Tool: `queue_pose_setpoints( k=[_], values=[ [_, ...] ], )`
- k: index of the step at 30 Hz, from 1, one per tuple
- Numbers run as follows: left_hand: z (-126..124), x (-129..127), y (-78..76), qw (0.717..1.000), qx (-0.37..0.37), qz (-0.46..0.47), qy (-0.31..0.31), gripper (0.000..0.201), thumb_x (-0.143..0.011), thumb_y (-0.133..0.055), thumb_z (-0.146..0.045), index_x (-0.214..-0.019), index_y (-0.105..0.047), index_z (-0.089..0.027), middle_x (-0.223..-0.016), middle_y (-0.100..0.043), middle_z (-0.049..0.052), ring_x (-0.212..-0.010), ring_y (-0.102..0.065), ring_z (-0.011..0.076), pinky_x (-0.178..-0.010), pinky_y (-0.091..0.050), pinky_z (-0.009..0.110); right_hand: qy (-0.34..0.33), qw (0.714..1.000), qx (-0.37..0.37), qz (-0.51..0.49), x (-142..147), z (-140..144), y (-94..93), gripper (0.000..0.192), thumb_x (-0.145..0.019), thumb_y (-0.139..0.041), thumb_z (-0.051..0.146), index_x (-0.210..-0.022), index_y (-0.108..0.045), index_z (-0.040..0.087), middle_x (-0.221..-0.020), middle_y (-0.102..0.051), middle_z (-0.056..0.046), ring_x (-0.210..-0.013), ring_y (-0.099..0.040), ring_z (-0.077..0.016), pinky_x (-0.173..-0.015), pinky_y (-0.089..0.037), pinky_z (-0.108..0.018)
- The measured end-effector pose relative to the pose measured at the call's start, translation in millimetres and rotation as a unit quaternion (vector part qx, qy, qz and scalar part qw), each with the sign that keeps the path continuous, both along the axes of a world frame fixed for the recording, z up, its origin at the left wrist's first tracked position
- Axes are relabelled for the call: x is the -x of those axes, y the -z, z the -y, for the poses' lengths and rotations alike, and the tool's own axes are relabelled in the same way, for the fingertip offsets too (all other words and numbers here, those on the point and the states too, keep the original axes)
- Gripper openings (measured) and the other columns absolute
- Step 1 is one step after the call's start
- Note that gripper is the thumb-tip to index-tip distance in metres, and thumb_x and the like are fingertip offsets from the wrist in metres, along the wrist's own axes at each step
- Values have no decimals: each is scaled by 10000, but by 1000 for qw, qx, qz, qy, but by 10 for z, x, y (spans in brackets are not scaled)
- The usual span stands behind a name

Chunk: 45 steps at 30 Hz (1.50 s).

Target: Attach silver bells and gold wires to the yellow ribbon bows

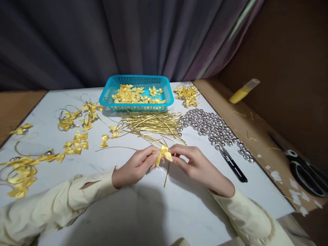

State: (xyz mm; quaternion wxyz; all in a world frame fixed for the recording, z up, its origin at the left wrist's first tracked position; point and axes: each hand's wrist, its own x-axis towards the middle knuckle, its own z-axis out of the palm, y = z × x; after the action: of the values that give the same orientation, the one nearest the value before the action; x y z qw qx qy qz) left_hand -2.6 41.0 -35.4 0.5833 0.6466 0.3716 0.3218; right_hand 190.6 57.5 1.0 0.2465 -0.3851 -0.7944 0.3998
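My left hand (135,166) and my right hand (197,164) meet at the middle of the white table (164,208). Between their fingertips they pinch a small yellow ribbon bow (164,153). A thin gold wire (167,175) hangs down from the bow toward the table. Just behind my hands lies a loose pile of gold wires (151,124). A heap of silver bells (212,128) lies to the right of that pile. Both sleeves are pale cream.
A turquoise basket (135,102) of yellow bows stands at the back. Finished bows on wire loops lie at the left (74,119) and back right (187,94). Black snips (233,165) lie right of my hand. Large scissors (304,171) and a yellow tube (243,91) rest on the brown surface.
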Motion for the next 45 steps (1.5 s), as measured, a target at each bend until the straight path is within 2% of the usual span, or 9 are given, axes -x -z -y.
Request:
queue_pose_setpoints(
  k=[9, 21, 24, 27, 29, 32, 35, 37, 45],
  values=[
    [-17, -3, -80, 996, -69, -52, 19, 280, -931, -319, -323, -827, -515, -152, -625, -442, -22, -544, -401, 98, -524, -342, 208, 55, 997, -44, -28, 79, 93, 127, 219, -783, -471, 65, -656, -628, 150, -631, -616, -30, -598, -551, -130, -577, -414, -232],
    [-30, -1, -57, 991, -112, -75, 22, 233, -913, -333, -259, -801, -506, -151, -687, -493, -4, -574, -432, 96, -539, -359, 203, 102, 985, -135, -28, 135, 189, 186, 248, -714, -412, 13, -561, -549, 152, -527, -546, -24, -498, -480, -123, -494, -345, -224],
    [-46, -14, -48, 997, -66, -44, 22, 217, -916, -358, -292, -802, -483, -156, -634, -460, -22, -537, -428, 90, -525, -368, 206, 111, 974, -196, -19, 135, 188, 195, 255, -689, -380, -9, -550, -504, 165, -502, -487, -9, -488, -426, -120, -480, -310, -229],
    [-65, -26, -34, 999, 14, 36, -8, 159, -917, -387, -334, -939, -424, -181, -649, -455, -38, -545, -473, 95, -525, -402, 212, 122, 952, -282, -5, 117, 172, 205, 265, -694, -372, -13, -529, -432, 185, -473, -402, 3, -499, -357, -131, -481, -279, -248],
    [-75, -21, -40, 997, 16, 62, -38, 153, -921, -390, -337, -991, -366, -203, -680, -461, -41, -558, -483, 93, -544, -418, 219, 123, 936, -331, 12, 100, 157, 216, 266, -714, -380, -9, -542, -434, 186, -469, -393, -1, -511, -339, -142, -490, -275, -265],
    [-85, 8, -87, 995, -72, -22, -62, 128, -911, -416, -324, -929, -387, -201, -712, -467, -31, -581, -465, 88, -563, -398, 211, 111, 915, -386, 47, 79, 140, 234, 228, -738, -390, -5, -652, -530, 153, -498, -460, -24, -534, -365, -160, -504, -290, -285],
    [-84, 39, -145, 967, -195, -156, -45, 125, -889, -461, -311, -865, -452, -189, -673, -450, -38, -564, -423, 84, -548, -355, 199, 108, 896, -424, 71, 72, 138, 242, 220, -765, -395, 7, -742, -579, 127, -520, -506, -40, -547, -394, -170, -505, -297, -293],
    [-84, 50, -174, 949, -242, -202, -24, 122, -885, -468, -305, -863, -477, -185, -630, -431, -50, -530, -390, 80, -538, -336, 197, 107, 889, -437, 80, 73, 142, 241, 221, -780, -396, 14, -762, -591, 117, -529, -526, -48, -555, -406, -170, -505, -299, -294],
    [-187, 101, -334, 954, -191, -217, 78, 194, -908, -409, -304, -900, -546, -166, -563, -442, -52, -495, -397, 83, -499, -317, 186, 73, 878, -461, 106, 58, 139, 186, 220, -803, -410, 47, -765, -620, 100, -528, -528, -54, -572, -401, -171, -512, -303, -302]
  ],
)
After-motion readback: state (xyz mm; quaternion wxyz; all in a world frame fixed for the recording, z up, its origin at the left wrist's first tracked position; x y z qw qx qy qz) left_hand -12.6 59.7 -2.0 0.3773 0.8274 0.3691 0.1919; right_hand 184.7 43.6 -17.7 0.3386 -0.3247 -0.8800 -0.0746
